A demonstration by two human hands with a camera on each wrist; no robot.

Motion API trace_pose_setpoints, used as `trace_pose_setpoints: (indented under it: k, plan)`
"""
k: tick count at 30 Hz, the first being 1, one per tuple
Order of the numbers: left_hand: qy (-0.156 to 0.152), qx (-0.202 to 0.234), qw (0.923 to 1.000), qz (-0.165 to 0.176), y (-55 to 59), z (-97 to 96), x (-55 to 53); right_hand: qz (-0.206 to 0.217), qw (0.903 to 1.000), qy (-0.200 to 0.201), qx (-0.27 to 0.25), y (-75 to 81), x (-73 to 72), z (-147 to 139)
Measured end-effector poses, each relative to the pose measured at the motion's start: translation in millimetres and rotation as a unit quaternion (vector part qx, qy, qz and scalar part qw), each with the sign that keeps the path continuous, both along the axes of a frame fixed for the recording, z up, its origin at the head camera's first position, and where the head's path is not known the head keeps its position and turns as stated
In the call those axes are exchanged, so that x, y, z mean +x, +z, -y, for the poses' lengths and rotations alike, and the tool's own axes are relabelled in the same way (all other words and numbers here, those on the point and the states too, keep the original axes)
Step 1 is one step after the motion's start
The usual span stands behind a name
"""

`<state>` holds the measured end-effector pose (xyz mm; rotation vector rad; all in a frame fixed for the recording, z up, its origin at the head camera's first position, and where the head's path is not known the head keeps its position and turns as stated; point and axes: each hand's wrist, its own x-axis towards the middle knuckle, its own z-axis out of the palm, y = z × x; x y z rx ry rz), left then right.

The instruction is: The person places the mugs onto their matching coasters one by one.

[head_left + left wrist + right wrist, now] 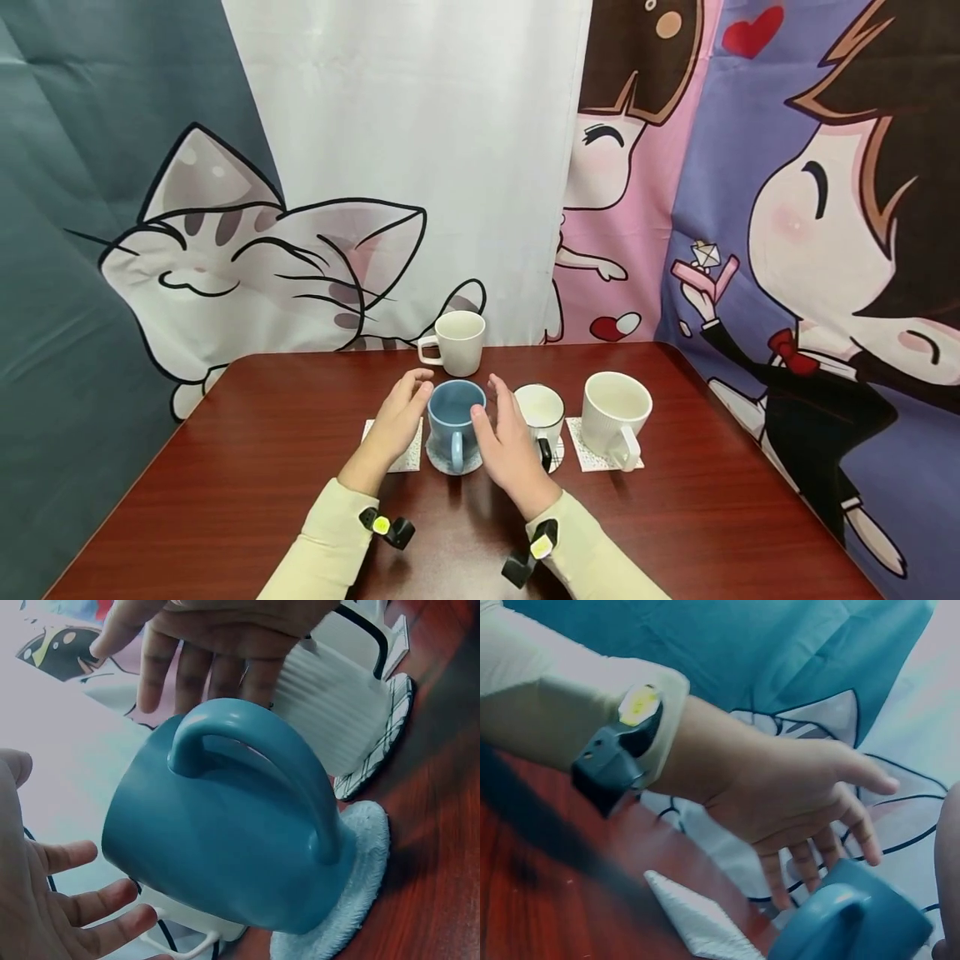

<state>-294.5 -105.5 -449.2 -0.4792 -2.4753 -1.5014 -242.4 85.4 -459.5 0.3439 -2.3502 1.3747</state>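
Observation:
A blue mug [452, 408] stands upright on a round, fuzzy light-blue coaster [367, 847], its handle pointing toward me. My left hand [393, 429] is at the mug's left side, fingers extended, beside an uncovered square patterned coaster [408, 454]. On the other side my right hand [510, 442] has its palm facing the mug, fingers extended and thumb by the rim. In the left wrist view the left fingertips lie close to the rim and the right fingers [202, 671] show behind the handle. Neither hand curls around anything.
A white mug with a black rim and handle [542, 408] sits on a round plaid coaster just right of my right hand. Farther right, a cream ribbed mug [615, 408] rests on a square coaster [588, 454]. Another cream mug [461, 342] stands near the table's back edge.

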Motion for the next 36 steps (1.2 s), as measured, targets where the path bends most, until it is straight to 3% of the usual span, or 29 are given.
trace_pose_setpoints:
  k: [10, 15, 18, 24, 29, 32, 36]
  plan:
    - [0.014, -0.017, 0.9994, -0.026, 11.6, 3.2, 4.4, -0.027, 0.9978, -0.008, 0.06, 24.6, -3.2, -20.0]
    - [0.022, -0.008, 0.9994, -0.025, 16.6, 3.2, 5.7, -0.008, 0.9986, -0.002, 0.051, 33.4, -4.3, -28.4]
    - [0.029, 0.002, 0.9994, -0.018, 16.5, 3.4, 1.0, -0.01, 0.999, -0.003, 0.043, 34.8, -6.9, -32.4]
    - [0.046, 0.012, 0.9989, 0.006, 13.7, 6.3, -26.9, -0.025, 0.999, -0.015, 0.033, 34.4, -10.6, -37.4]
    - [0.048, 0.053, 0.9952, 0.067, 12.5, 10.0, -57.0, -0.023, 0.9992, -0.016, 0.029, 34.4, -12.2, -37.6]
    - [0.046, 0.091, 0.9881, 0.115, 11.2, 11.7, -74.0, -0.02, 0.9994, -0.014, 0.024, 34.3, -13.8, -37.9]
    - [0.035, 0.138, 0.9729, 0.182, 8.9, 12.5, -92.4, -0.021, 0.9997, -0.011, 0.012, 35.5, -14.6, -38.4]
